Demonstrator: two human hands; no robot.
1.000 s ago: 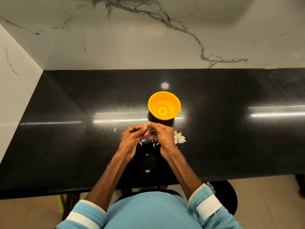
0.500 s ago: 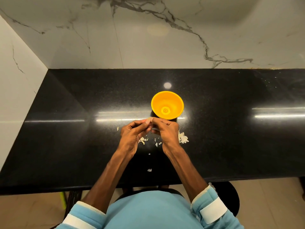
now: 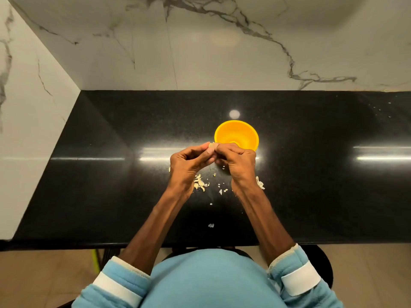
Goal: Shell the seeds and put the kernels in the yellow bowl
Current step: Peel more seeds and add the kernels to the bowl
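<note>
On my feed, a person in a light-blue top with white-banded cuffs [image 3: 300, 280] works at a glossy black counter [image 3: 111, 174] backed by a veined marble wall [image 3: 222, 52]. The yellow bowl [image 3: 235, 133], round, plain and bright orange-yellow inside, stands upright on the counter just beyond the hands, and the right knuckles cover its near rim from this angle (I cannot tell what lies in its bottom). The left hand [image 3: 189, 165] and right hand [image 3: 238, 163] meet fingertip to fingertip, fingers curled tight. Together they pinch a small pale seed [image 3: 212, 145], of which only a sliver shows above the thumbs. Pale shell fragments [image 3: 200, 183] lie scattered on the counter under and between the wrists. A further cluster lies beside the right wrist [image 3: 260, 183], and one stray piece [image 3: 210, 225] lies nearer the counter's front edge.
</note>
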